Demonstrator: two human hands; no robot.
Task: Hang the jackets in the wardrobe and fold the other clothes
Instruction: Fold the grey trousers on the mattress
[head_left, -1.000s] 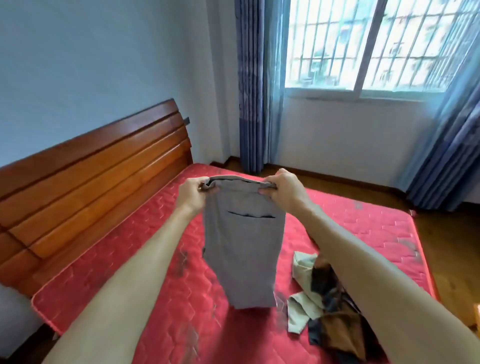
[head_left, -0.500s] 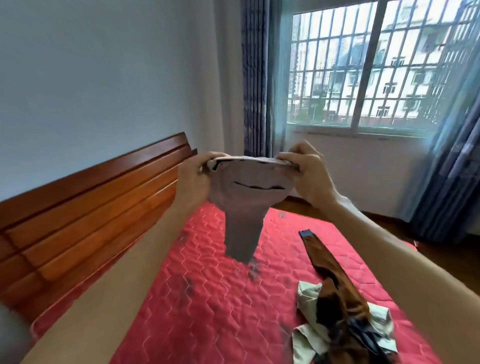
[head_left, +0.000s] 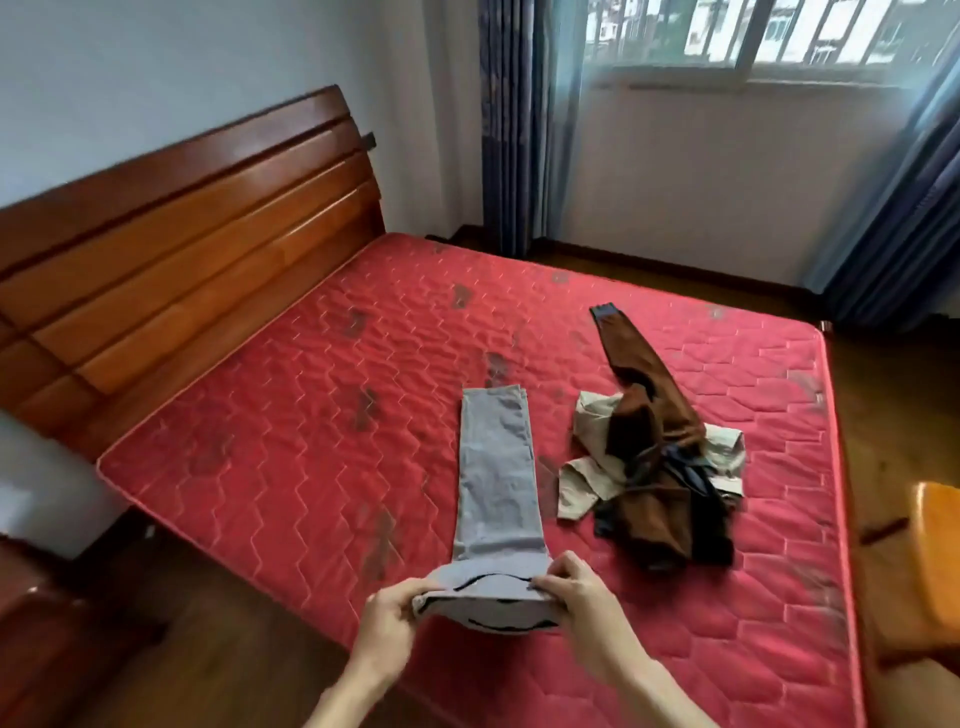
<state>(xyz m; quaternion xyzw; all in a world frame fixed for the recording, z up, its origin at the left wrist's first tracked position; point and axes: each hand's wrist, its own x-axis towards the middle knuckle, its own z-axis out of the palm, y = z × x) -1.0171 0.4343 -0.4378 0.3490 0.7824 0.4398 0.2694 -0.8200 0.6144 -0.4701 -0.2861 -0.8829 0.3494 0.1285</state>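
Grey trousers lie stretched lengthwise on the red mattress, legs together and pointing away from me. At the bed's near edge my left hand grips the left end of the waistband, and my right hand grips the right end. To the right of the trousers sits a heap of clothes: a brown garment with one long sleeve stretched toward the window, over a beige garment.
A wooden headboard runs along the left. Blue curtains hang beside the window at the back and at the far right. An orange wooden piece stands at the right edge. Dark wooden furniture fills the lower left corner.
The trousers, held up in the air by the waistband before, have been swung down and laid flat on the mattress. Both hands came down to the near edge, still holding the waistband.
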